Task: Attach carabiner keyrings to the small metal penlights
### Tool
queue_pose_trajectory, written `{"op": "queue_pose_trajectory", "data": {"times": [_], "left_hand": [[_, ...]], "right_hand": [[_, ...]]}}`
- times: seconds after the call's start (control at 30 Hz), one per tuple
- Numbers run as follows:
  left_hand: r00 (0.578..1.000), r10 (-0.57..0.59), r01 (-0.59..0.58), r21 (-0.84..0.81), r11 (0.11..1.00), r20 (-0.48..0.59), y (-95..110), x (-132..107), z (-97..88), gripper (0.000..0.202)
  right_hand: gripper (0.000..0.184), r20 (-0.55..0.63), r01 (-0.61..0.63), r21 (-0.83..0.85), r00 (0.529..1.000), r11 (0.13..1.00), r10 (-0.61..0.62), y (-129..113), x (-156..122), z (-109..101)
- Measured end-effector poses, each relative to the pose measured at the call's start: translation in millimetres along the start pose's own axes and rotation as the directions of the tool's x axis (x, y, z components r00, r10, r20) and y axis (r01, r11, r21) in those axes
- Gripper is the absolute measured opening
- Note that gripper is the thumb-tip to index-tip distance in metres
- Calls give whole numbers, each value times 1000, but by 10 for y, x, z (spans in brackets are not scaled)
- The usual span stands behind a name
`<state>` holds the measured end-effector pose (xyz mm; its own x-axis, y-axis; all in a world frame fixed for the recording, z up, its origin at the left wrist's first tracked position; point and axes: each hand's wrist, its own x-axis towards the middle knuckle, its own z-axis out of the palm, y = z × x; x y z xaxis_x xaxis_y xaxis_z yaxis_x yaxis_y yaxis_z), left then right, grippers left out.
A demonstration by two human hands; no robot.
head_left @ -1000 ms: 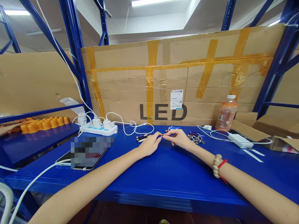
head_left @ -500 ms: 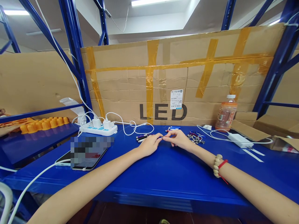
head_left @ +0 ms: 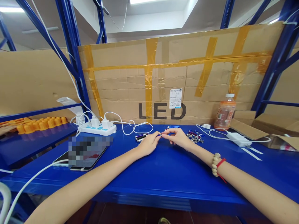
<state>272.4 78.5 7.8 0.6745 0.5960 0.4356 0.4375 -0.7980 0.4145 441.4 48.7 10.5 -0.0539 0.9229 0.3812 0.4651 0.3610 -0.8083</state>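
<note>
Both my hands meet over the blue shelf top, fingertips pinched together on one small blue pen-like tube. My left hand curls round its left end, while my right hand pinches its right end. Just behind my left hand lie a few small dark tubes. More blue tubes lie behind my right hand, and a heap of metal clips or key rings sits to its right.
A white power strip with chargers and cables stands at the back left, a phone on a white cable lies front left. An orange drink bottle, a white adapter and open cardboard boxes are at the right. Taped cardboard walls the back.
My hands stay joined on the small tube with only slight finger movement. The camera has tipped a little, shifting the scene slightly.
</note>
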Motion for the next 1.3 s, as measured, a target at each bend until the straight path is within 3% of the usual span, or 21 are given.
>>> {"op": "queue_pose_trajectory", "data": {"times": [0.5, 0.87, 1.3], "left_hand": [[1000, 5, -5, -18, 1000, 4, 4, -18, -3, 25], [995, 37, -34, -28, 999, 88, -20, -39, 3, 21], [988, 111, -109, -23, 994, 111, -25, -60, -2, 15]], "right_hand": [[37, 37, -77, 81, 997, 994, 75, -81, -38, -11], [35, 169, -124, 73, 980, 990, 110, -35, -46, -85], [30, 198, -28, 56, 980, 998, 17, -22, -47, -117]]}}
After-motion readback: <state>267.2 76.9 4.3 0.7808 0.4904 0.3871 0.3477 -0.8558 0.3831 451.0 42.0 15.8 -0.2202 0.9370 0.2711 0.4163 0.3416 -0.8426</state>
